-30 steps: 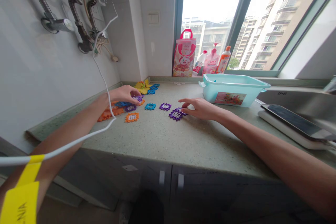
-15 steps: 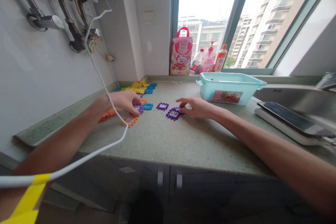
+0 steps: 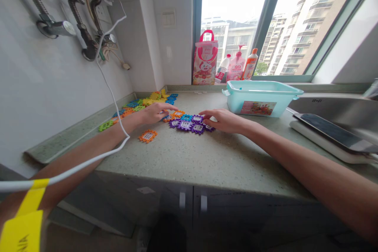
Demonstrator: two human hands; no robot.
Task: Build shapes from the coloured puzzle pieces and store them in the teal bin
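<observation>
Several purple square building tiles point(image 3: 185, 125) with notched edges and grid centres lie together on the counter between my hands. A blue tile point(image 3: 186, 117) and an orange tile point(image 3: 178, 113) lie against them on the far side. My left hand point(image 3: 154, 113) reaches over the left end of this group, index finger stretched out and fingers apart, partly covering some tiles. At the right end is my right hand point(image 3: 220, 119), its fingers curved and apart, touching the purple tiles there and partly hiding one. Nearer the front lies a separate orange tile point(image 3: 148, 136).
Yellow, green and other coloured tiles point(image 3: 152, 99) are heaped at the back left. A turquoise plastic tub point(image 3: 260, 102) stands right of my right hand, before a sink point(image 3: 333, 104). A phone point(image 3: 333, 132) lies on a white block. A white cable point(image 3: 85, 165) crosses my left forearm.
My left hand has moved right and away from me. Purple tiles and a blue one now sit grouped beside my right hand, which has barely moved.
</observation>
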